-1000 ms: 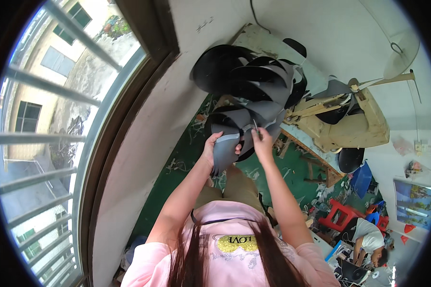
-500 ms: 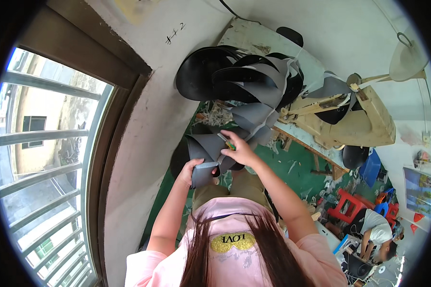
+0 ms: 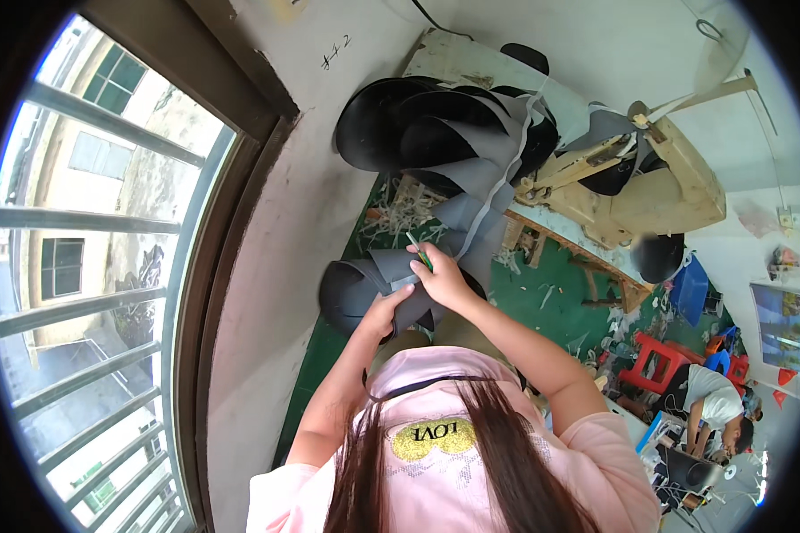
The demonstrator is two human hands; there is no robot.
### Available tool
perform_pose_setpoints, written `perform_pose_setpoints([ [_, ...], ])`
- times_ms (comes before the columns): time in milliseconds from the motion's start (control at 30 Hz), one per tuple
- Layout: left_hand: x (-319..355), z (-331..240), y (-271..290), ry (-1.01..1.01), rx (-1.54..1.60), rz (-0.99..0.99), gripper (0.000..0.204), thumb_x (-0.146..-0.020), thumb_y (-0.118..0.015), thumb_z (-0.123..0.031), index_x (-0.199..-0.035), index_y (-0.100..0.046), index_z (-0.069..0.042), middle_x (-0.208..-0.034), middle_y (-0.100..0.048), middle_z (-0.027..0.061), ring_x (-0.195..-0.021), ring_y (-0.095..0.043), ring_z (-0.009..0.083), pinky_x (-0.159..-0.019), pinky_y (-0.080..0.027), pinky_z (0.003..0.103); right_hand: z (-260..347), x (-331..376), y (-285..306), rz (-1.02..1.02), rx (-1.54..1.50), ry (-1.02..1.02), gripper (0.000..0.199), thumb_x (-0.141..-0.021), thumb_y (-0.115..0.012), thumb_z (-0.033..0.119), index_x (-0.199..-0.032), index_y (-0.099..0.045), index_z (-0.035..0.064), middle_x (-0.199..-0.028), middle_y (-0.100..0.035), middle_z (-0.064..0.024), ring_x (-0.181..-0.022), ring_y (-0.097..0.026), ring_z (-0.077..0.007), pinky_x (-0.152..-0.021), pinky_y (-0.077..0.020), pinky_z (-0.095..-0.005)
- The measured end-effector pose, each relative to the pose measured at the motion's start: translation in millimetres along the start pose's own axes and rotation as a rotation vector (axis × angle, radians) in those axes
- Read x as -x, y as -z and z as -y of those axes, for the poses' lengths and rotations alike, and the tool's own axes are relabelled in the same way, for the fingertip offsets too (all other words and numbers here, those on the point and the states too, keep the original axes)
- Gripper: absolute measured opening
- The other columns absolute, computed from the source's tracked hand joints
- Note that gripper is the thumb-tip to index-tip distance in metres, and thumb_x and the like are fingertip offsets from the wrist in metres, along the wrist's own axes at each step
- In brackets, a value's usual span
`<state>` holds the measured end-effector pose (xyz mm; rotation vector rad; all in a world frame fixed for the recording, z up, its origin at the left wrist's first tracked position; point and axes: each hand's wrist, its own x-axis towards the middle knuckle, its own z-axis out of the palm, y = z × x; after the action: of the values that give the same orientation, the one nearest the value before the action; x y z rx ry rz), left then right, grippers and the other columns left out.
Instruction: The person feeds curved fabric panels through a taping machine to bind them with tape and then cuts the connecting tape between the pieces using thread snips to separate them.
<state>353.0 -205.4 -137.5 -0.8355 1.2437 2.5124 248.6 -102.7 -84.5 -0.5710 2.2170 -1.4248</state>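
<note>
My left hand [image 3: 384, 313] pinches the edge of a grey piece of sheet material [image 3: 391, 265] in front of my lap. My right hand [image 3: 444, 282] is closed round a slim tool with a green handle and a pale, narrow tip [image 3: 424, 258]; its exact kind cannot be made out. Both hands are close together at the sheet's edge. A black rounded piece [image 3: 340, 295] lies beside the grey one. From there, more grey pieces [image 3: 458, 213] trail up along a whitish strip [image 3: 500, 182] to a pile of black and grey pieces [image 3: 453, 129].
A beige sewing machine [image 3: 658, 191] stands on a worktable [image 3: 564, 233] at the right. Pale scraps [image 3: 409, 209] litter the green floor [image 3: 542, 298]. A barred window [image 3: 98, 222] is at the left. Far right are a red stool [image 3: 653, 364] and another person [image 3: 716, 404].
My left hand has moved right and up along the grey piece, towards my right hand. The tool now points more upward, and the grey piece has shifted with the hands.
</note>
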Motion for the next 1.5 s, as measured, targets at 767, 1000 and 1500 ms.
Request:
perform_pose_setpoints([
  [767, 51.3, -22.0, -11.0, 0.377, 0.441, 0.508, 0.050, -0.072, -0.044, -0.031, -0.104, -0.044, 0.008, -0.100, -0.052, 0.0196, -0.090, -0.052, 0.0286, -0.086, -0.035, 0.033, 5.4, 64.6, 37.8, 0.055, -0.450, -0.220, 0.034, -0.088, -0.033, 0.033, -0.097, -0.048, 0.0040, -0.061, -0.047, -0.0006, -0.042, -0.026, -0.0024, -0.040, -0.0212, -0.0159],
  [1000, 59.9, 3.0, -5.7, -0.218, -0.060, -0.215, 0.025, -0.074, -0.050, -0.017, -0.091, -0.051, 0.001, -0.086, -0.053, 0.0062, -0.080, -0.049, 0.0168, -0.073, -0.039, 0.027, -1.6, 82.2, 4.5, 0.142, -0.082, -0.344, 0.033, -0.085, -0.042, 0.028, -0.075, -0.054, -0.0004, -0.052, -0.050, -0.0028, -0.050, -0.045, -0.0092, -0.050, -0.0367, -0.0235],
  [1500, 64.7, 0.9, -17.8, -0.462, -0.317, -0.389, 0.018, -0.074, -0.050, -0.013, -0.083, -0.049, 0.002, -0.080, -0.052, 0.0067, -0.075, -0.047, 0.0167, -0.071, -0.038, 0.028, 4.7, 57.0, -6.2, 0.246, -0.185, -0.402, 0.038, -0.084, -0.043, 0.032, -0.069, -0.055, -0.0007, -0.046, -0.045, -0.0015, -0.041, -0.041, -0.0086, -0.042, -0.0321, -0.0230],
])
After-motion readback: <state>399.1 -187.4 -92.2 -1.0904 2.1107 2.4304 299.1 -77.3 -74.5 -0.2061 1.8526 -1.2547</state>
